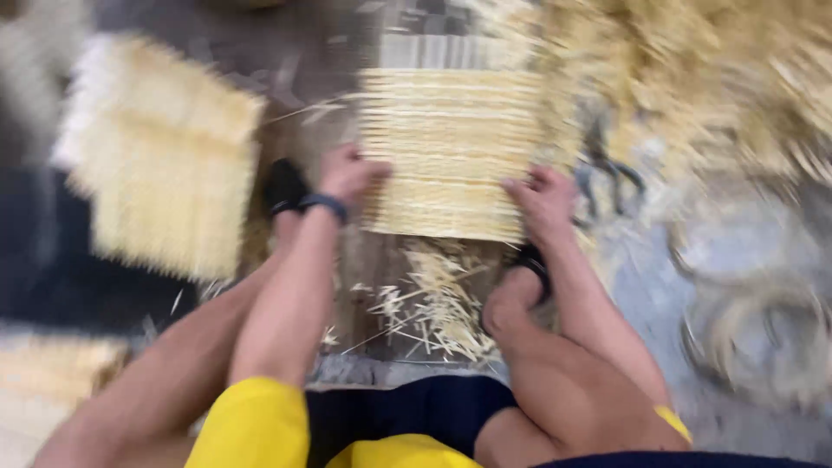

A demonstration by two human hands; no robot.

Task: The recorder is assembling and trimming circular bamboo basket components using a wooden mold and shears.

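A pale yellow woven straw mat (451,147) lies on the floor in front of me. My left hand (348,173) grips its left edge; a dark band circles that wrist. My right hand (546,201) presses on the mat's lower right edge with the fingers curled. Both my knees are bent up beside my arms, and my feet sit in dark sandals. The frame is blurred by motion.
A second woven mat (165,165) lies at the left. A big heap of loose straw (719,78) fills the upper right. Straw offcuts (438,299) are scattered between my feet. Dark scissors (607,169) lie right of the mat. A coil of pale cord (763,334) rests at the right.
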